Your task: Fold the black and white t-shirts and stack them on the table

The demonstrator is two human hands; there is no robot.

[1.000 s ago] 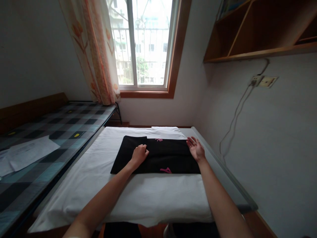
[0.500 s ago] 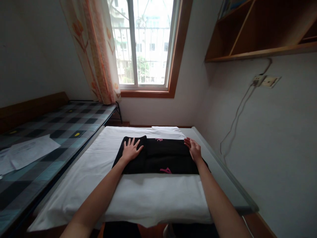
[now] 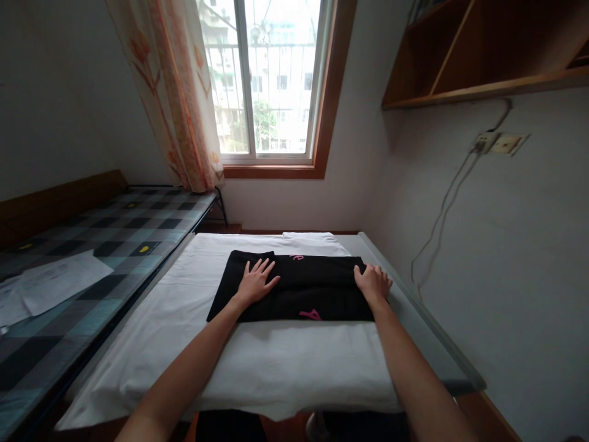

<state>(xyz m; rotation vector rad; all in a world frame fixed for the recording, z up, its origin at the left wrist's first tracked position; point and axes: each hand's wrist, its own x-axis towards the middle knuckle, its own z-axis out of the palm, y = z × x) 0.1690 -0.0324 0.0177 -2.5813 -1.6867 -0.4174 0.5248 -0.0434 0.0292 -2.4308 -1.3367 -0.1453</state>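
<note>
A folded black garment with pink lettering lies across the white cloth on the table. My left hand rests flat on its left part, fingers spread and palm down, near the folded-over layer. At the garment's right end, my right hand has its fingers curled over the edge, with the thumb on the near-left side. The fingertips there are partly hidden. Beneath everything, the white cloth covers most of the table and hangs over the front edge.
The grey tabletop shows along the right side. A bed with a checked cover stands to the left, with papers on it. Beyond are a window and a curtain. A wooden shelf and a socket with a cable are on the right wall.
My left hand has slid a little to the right over the garment. The right hand has moved right and slightly down, its fingers now curled over the garment's right edge.
</note>
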